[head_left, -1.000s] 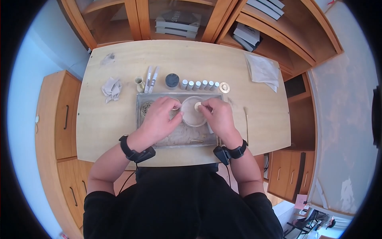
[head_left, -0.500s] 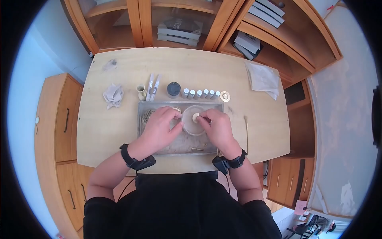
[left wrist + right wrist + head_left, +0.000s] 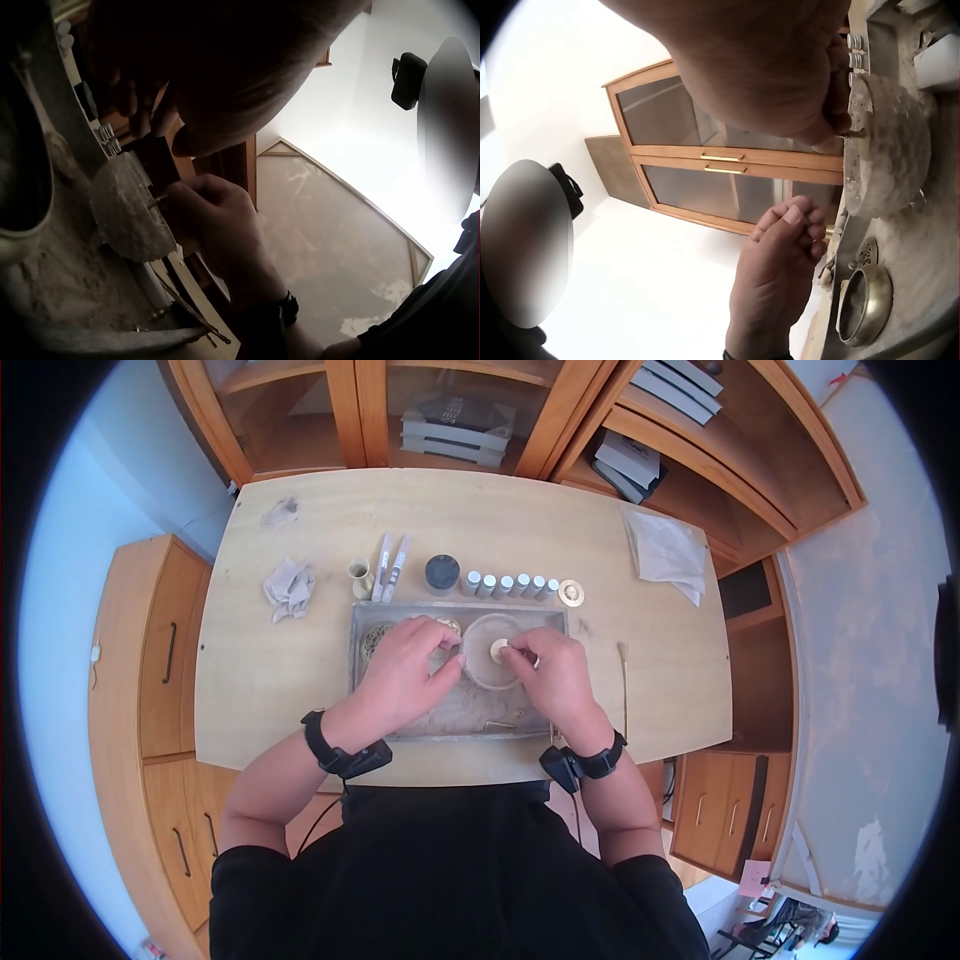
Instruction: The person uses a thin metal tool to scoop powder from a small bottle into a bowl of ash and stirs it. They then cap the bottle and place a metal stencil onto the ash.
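Observation:
A pale, rough-walled round bowl (image 3: 490,686) stands in the grey tray (image 3: 450,718); its bumpy outside shows in the right wrist view (image 3: 904,154). My right hand (image 3: 562,678) pinches a small gold disc piece (image 3: 498,651) between thumb and fingertips, over the bowl's inside. Whether the disc touches what lies inside cannot be told. My left hand (image 3: 400,678) hovers at the bowl's left side, fingers loosely curled. From the right wrist, that left hand (image 3: 769,277) appears apart from the bowl, holding nothing visible. A brass bowl (image 3: 881,307) sits nearby in the tray.
Behind the tray stand a small vase (image 3: 360,578), two pale sticks (image 3: 390,572), a dark round jar (image 3: 442,572), several silver-capped vials (image 3: 505,586) and a gold lid (image 3: 571,593). Crumpled cloth (image 3: 290,590) lies left, a thin brush (image 3: 625,680) right.
The head view has tilted slightly. Within the bowl, the gold disc has shifted a little toward the front, still pinched by my right hand. My left hand has stayed nearly still.

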`<state>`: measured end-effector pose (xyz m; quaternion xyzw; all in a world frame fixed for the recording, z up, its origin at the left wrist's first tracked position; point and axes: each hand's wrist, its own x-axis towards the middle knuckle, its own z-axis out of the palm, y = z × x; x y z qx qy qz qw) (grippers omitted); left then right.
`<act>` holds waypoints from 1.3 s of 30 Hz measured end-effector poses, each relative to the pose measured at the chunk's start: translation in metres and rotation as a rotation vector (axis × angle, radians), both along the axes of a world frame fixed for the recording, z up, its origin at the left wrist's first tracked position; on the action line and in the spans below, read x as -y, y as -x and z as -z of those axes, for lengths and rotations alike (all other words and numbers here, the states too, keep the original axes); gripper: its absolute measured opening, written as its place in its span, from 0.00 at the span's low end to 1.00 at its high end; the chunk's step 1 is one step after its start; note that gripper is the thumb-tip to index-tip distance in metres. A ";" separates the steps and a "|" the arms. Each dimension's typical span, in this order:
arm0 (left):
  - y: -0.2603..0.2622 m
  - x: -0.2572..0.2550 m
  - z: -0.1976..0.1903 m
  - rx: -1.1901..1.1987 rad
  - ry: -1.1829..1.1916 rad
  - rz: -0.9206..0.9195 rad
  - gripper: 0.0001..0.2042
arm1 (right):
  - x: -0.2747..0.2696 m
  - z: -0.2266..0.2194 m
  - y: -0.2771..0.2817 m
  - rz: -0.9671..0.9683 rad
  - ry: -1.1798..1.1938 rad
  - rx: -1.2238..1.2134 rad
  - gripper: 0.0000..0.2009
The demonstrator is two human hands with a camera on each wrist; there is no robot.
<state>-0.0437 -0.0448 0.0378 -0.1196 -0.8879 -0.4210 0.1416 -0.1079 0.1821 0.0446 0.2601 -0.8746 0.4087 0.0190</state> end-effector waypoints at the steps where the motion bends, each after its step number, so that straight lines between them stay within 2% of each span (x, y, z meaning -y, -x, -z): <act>1: 0.000 0.000 0.000 -0.001 0.001 0.001 0.10 | -0.001 0.000 -0.001 -0.003 0.004 0.001 0.05; 9: -0.001 -0.002 0.003 0.001 -0.013 0.004 0.10 | -0.008 0.000 -0.010 0.024 0.018 0.018 0.05; 27: -0.006 0.001 0.004 0.026 -0.006 -0.003 0.10 | 0.003 0.008 0.004 -0.049 0.010 -0.063 0.06; 39: -0.007 0.004 0.005 0.033 -0.021 -0.019 0.10 | 0.012 0.005 0.008 -0.018 0.021 -0.017 0.05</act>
